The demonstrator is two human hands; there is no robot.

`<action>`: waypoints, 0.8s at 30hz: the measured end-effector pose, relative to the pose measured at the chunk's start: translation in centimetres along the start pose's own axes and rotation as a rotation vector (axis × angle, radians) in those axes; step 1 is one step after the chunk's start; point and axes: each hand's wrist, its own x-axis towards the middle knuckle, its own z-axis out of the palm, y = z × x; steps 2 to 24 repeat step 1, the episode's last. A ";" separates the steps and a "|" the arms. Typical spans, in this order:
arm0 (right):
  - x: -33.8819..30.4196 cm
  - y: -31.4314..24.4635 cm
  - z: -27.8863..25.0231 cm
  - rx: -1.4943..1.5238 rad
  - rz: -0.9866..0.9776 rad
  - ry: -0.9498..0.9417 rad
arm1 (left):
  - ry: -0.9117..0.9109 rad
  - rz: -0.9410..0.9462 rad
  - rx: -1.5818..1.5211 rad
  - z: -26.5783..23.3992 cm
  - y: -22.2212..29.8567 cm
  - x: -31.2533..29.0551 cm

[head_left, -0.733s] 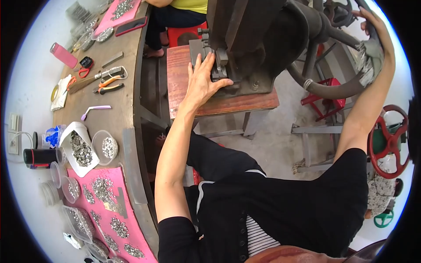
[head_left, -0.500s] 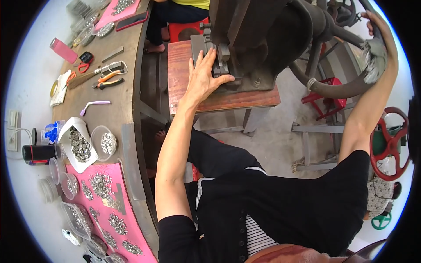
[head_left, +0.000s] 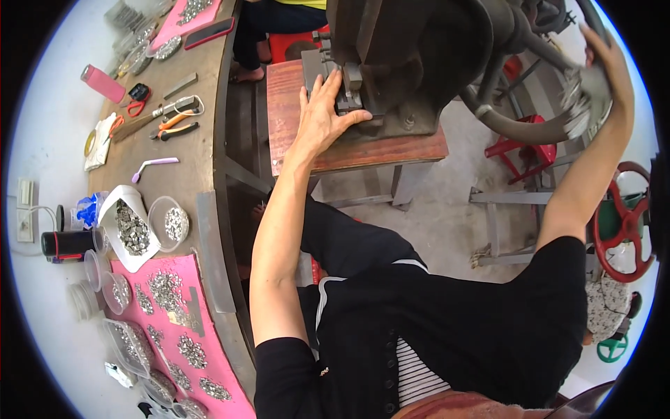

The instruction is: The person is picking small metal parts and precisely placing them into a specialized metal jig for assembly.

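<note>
My left hand (head_left: 322,115) lies on the bed of a dark metal hand press (head_left: 419,77). Its fingers are spread, the tips and thumb beside the small metal die (head_left: 351,101) under the ram. Whether a small piece is under the fingers, I cannot tell. At the upper right my right hand (head_left: 606,59) is on the rim of the press's large flywheel (head_left: 520,129), fingers bent round it. Next to that hand a grey cloth (head_left: 586,101) is wrapped on the rim, smeared by motion. The press stands on a reddish wooden board (head_left: 293,150).
On the left workbench (head_left: 174,160) lie pliers (head_left: 174,131), a purple-handled brush (head_left: 153,164), a white tray of metal pieces (head_left: 129,227) and a pink mat (head_left: 209,349) with metal heaps. A co-worker (head_left: 279,17) sits ahead. Red stool (head_left: 523,150) and red wheel (head_left: 618,230) stand right.
The flywheel has turned slightly, its wrapped cloth shifting up and left with my right hand. My left hand stays at the die, almost in place. The view has shifted a little.
</note>
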 end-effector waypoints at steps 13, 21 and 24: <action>2.7 0.3 -0.5 0.100 0.019 -0.096 | 0.004 0.001 0.005 0.0 -0.2 0.0; 2.7 0.3 -0.5 0.100 0.019 -0.096 | 0.004 0.001 0.005 0.0 -0.2 0.0; 2.7 0.3 -0.5 0.100 0.019 -0.096 | 0.004 0.001 0.005 0.0 -0.2 0.0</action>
